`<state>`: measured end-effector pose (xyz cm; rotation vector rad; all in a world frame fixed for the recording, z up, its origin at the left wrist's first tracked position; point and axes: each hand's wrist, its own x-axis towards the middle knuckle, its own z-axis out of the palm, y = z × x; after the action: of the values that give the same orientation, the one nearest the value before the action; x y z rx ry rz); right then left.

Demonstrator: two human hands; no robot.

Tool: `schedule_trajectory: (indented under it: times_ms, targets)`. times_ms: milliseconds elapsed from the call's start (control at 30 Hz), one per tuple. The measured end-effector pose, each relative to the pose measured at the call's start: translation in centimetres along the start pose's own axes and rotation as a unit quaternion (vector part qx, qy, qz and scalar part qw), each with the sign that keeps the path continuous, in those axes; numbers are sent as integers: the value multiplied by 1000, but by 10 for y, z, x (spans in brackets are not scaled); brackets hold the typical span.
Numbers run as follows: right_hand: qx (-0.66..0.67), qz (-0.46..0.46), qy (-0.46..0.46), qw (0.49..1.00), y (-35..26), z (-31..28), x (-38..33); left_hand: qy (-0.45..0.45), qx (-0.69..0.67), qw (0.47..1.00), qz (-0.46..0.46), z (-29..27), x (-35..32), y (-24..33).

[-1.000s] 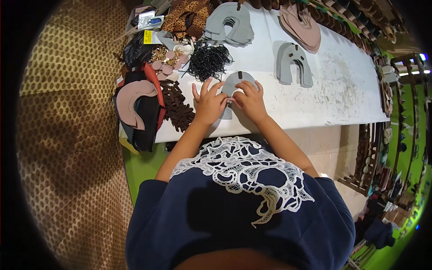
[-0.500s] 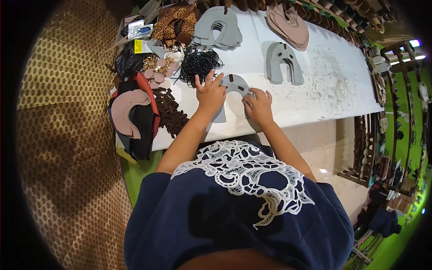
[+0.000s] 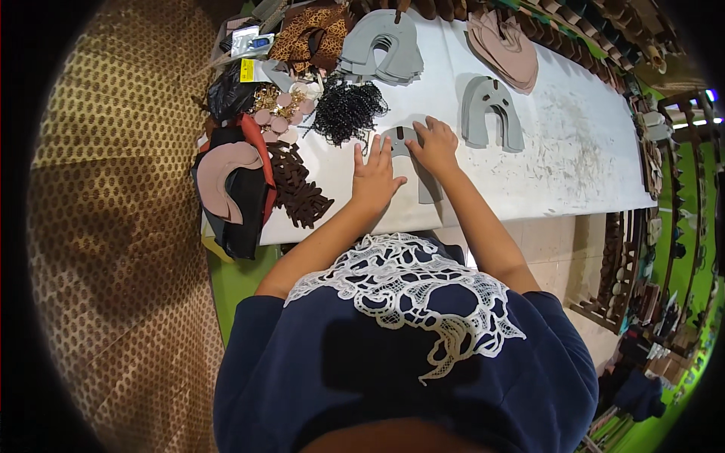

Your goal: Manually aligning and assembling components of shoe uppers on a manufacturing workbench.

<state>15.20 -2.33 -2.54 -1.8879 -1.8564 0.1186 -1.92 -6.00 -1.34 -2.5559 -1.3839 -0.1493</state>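
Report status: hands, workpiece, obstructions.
Left hand and right hand flat on grey arch-shaped piece, white table. Black bead pile close by, not touching.

Grey arch-shaped cutout [image 3: 411, 162] flat on white table, perhaps foam

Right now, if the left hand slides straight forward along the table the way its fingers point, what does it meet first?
The left hand lies flat beside the grey horseshoe-shaped piece, fingers pointing away from the person. Straight ahead comes a short stretch of bare white table, then probably the black beaded bundle, though the fisheye bend makes the line uncertain.
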Motion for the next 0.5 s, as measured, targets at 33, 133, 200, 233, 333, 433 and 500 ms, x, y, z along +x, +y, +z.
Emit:
schedule_trajectory:
  times_ms: [33,133,200,233,333,433,500]
  targets:
    - [14,-1,-37,999,3,0,5,-8,5,1000,-8,1,-2,1]
    - [74,13,-126,989,11,0,22,-27,15,999,-26,4,-5,2]
    - [82,-3,-166,983,17,-3,30,-2,-52,998,-46,7,-9,-4]
    - [88,-18,-204,975,19,-4,32,-4,-50,998,-48,6,-10,-6]
    - [87,-52,-210,972,15,-5,30,11,-83,995,-62,4,-8,-8]
    - [87,-50,-262,960,6,-6,32,-9,-91,994,-62,-1,-2,-7]
    - [73,-49,-256,963,5,-1,32,-19,-93,993,-64,-5,3,-6]
